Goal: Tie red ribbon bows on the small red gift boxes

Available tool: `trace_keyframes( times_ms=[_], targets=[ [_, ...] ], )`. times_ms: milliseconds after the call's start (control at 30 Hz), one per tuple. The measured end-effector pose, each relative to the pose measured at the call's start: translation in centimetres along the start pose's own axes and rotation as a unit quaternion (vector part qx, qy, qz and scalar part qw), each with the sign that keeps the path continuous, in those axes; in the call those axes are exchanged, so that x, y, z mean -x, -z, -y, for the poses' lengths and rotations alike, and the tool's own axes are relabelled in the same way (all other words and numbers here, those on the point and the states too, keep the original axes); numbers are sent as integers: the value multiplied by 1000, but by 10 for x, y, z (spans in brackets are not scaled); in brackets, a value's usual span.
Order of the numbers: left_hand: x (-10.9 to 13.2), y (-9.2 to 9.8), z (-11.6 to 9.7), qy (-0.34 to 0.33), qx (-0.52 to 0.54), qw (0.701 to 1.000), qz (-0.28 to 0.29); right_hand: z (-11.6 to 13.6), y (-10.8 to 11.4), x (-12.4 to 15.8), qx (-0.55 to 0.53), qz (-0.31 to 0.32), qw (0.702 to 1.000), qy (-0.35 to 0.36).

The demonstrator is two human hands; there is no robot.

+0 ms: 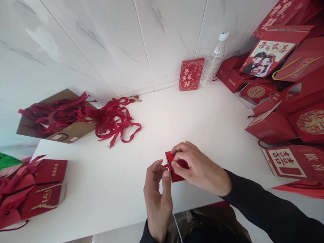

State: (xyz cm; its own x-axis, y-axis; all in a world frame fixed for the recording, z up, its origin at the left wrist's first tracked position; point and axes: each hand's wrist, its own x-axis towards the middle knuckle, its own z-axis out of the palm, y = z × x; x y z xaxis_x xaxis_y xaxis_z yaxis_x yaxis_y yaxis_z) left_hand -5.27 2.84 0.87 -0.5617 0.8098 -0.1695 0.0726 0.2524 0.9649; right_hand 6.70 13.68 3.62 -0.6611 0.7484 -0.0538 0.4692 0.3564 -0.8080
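A small red paper box (174, 168) is held just above the near edge of the white table (192, 118). My right hand (197, 168) wraps over its top and right side, fingers curled round it. My left hand (157, 192) comes up from below, thumb and fingers pinched at the box's left edge. Most of the box is hidden under my fingers.
A heap of red ribbons (113, 119) lies at the back left, spilling from a brown cardboard box (73, 130). Red gift boxes (37, 189) are stacked at the left edge. A red box (191, 74) and plastic bottle (214, 60) stand at the wall. Red gift bags (283, 98) crowd the right.
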Motion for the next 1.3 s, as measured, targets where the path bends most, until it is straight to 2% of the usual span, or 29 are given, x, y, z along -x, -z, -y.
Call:
trace_keyframes(
  times_ms=[167, 267, 400, 533, 700, 767, 833, 867, 900, 1000, 1033, 1067, 1200, 1300],
  targets=[
    [-6, 0, 1, 23, 5, 999, 43, -2, 0, 2, 1, 9, 1000, 19],
    [-9, 1, 2, 18, 15, 999, 33, -5, 1, 7, 7, 15, 999, 30],
    [-14, 14, 3, 45, 123, 991, -17, -19, 0, 17, 66, -2, 997, 46],
    [-32, 47, 10, 63, 169, 979, -91, -34, -3, 23, 72, -19, 996, 40],
    [-55, 94, 27, 90, 119, 964, -221, -40, 2, 29, 47, -20, 999, 18],
    [-53, 105, 33, 88, 66, 960, -257, -41, 8, 36, 22, -21, 1000, 7],
    [-44, 107, 37, 83, 10, 956, -283, -42, 13, 47, -1, -41, 999, -11],
    [-37, 105, 38, 86, -16, 959, -269, -42, 15, 53, -8, -53, 998, -25],
    [-30, 100, 39, 93, -34, 968, -231, -42, 17, 58, -12, -64, 997, -41],
    [-14, 71, 35, 114, -77, 990, -34, -42, 17, 67, -17, -73, 993, -89],
    [-11, 58, 32, 114, -86, 990, 17, -43, 16, 68, -22, -70, 992, -98],
    [-10, 44, 29, 110, -90, 989, 45, -43, 15, 68, -28, -69, 992, -101],
    [-12, -1, 16, 80, -15, 995, 63, -42, 12, 63, -64, -64, 993, -79],
    [-16, -18, 11, 54, 75, 994, 53, -39, 15, 59, -78, -46, 991, -96]
  ],
)
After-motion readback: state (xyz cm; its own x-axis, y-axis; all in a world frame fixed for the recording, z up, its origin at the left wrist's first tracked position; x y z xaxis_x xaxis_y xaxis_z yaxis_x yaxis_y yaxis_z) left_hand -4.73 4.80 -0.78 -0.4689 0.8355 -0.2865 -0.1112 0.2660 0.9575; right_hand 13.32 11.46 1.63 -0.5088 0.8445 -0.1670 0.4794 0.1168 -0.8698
